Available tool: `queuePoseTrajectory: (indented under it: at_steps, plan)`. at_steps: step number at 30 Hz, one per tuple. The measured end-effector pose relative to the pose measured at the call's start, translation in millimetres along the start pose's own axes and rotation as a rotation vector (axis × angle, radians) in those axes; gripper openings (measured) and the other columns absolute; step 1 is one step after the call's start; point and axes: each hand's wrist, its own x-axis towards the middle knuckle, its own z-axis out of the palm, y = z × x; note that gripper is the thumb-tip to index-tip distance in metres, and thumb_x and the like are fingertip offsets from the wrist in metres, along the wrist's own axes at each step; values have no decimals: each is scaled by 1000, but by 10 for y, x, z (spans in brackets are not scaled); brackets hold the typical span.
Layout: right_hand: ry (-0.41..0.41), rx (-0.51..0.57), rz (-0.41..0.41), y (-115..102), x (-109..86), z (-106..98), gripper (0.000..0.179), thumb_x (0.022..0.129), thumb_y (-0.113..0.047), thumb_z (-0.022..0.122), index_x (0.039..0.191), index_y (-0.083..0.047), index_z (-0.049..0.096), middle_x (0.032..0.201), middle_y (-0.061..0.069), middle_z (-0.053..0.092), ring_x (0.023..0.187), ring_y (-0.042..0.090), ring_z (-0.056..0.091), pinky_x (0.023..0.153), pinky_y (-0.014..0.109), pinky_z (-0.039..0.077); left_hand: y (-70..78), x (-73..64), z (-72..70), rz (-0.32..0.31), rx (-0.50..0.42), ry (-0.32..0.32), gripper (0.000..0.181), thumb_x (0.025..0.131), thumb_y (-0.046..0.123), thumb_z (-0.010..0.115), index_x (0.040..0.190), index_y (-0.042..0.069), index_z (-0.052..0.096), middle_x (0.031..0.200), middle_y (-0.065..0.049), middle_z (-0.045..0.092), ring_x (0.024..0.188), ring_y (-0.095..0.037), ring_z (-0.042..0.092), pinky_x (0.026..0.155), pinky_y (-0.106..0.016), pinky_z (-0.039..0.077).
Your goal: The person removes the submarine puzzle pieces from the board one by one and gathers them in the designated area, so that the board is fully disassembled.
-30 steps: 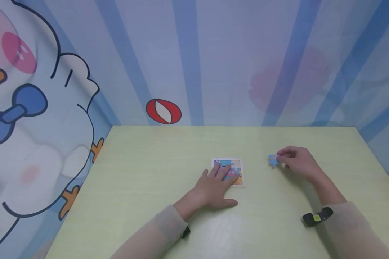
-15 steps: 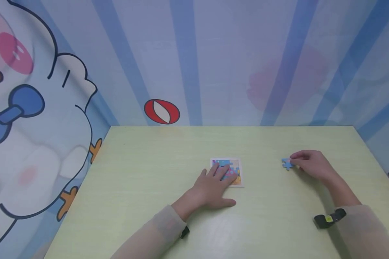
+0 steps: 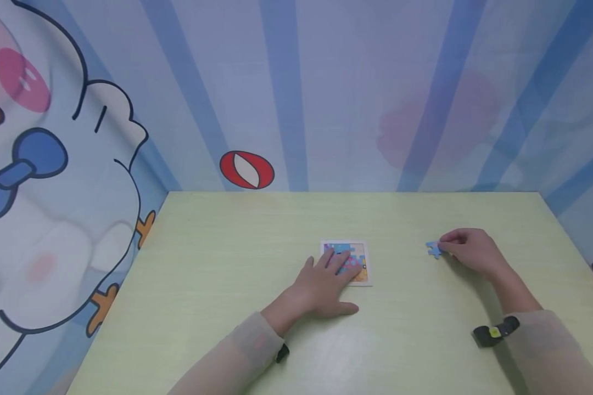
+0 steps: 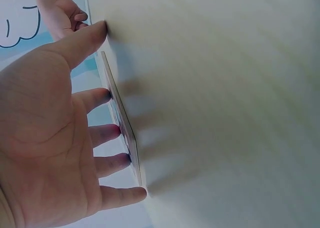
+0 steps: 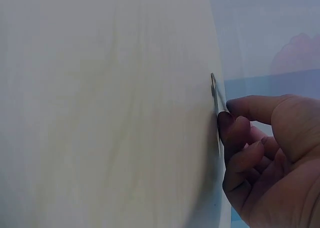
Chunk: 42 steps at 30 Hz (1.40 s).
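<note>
A small square jigsaw puzzle (image 3: 358, 249) in a white frame lies on the table, its picture blue, pink and yellow. My left hand (image 3: 323, 288) rests on it with fingers spread; in the left wrist view the fingertips (image 4: 112, 130) touch the thin board (image 4: 131, 138). Part of the picture is hidden beneath the fingers. To the right of the puzzle, my right hand (image 3: 471, 251) pinches a blue jigsaw piece (image 3: 432, 249) between thumb and fingers. The right wrist view shows that piece (image 5: 214, 87) edge-on, close to the tabletop.
The pale yellow-green table (image 3: 217, 247) reaches back to a cloth backdrop (image 3: 326, 109) with blue stripes and cartoon prints. A dark band (image 3: 494, 332) with a camera sits on the right wrist.
My right hand has moved to the right, away from the puzzle, with the jigsaw piece, then slightly back left. The left hand has stayed on the puzzle.
</note>
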Motion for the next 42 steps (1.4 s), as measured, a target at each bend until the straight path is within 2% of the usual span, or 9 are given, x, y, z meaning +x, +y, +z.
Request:
queuePoseTrajectory:
  at_steps: [8,13,20,26,34,42]
  plan:
    - [15,-23,11,-47,-12,25,38,99,-29,69,116,5,70,104,19,71,91,29,62,71,33,48,1,-18,-9,0,4,8,87,95,73,53,167,34,23,174,-1,10,158,-34,10,120,-64,23]
    - [16,-14,-20,-137,-25,56,36,99,-27,69,115,6,70,100,17,72,84,25,64,68,33,49,2,-38,10,-4,10,22,87,95,74,52,167,35,22,174,-1,10,158,-33,11,120,-62,22]
    - [-3,-5,-79,-351,-37,160,35,100,-27,68,117,4,71,102,17,73,82,24,66,68,35,50,-14,-83,42,-29,14,34,86,95,73,53,166,38,22,174,-2,13,158,-32,12,120,-62,22]
    - [-31,18,-86,-605,-9,350,30,100,-25,68,115,0,72,101,14,72,78,21,65,67,34,51,-48,-102,70,-49,24,52,87,94,75,52,166,37,23,174,-4,13,158,-33,13,120,-63,22]
    - [-91,25,-105,-875,68,662,29,99,-27,68,115,-4,74,101,10,73,80,20,66,72,35,52,-78,-123,42,-97,-25,43,95,90,79,54,167,34,22,174,-5,14,157,-35,15,121,-63,21]
    - [-129,21,-190,-1117,124,934,26,96,-26,72,112,-6,77,95,4,73,89,21,66,83,41,51,-95,-137,29,-102,-72,42,95,90,78,56,167,32,24,173,-6,14,157,-36,17,119,-63,25]
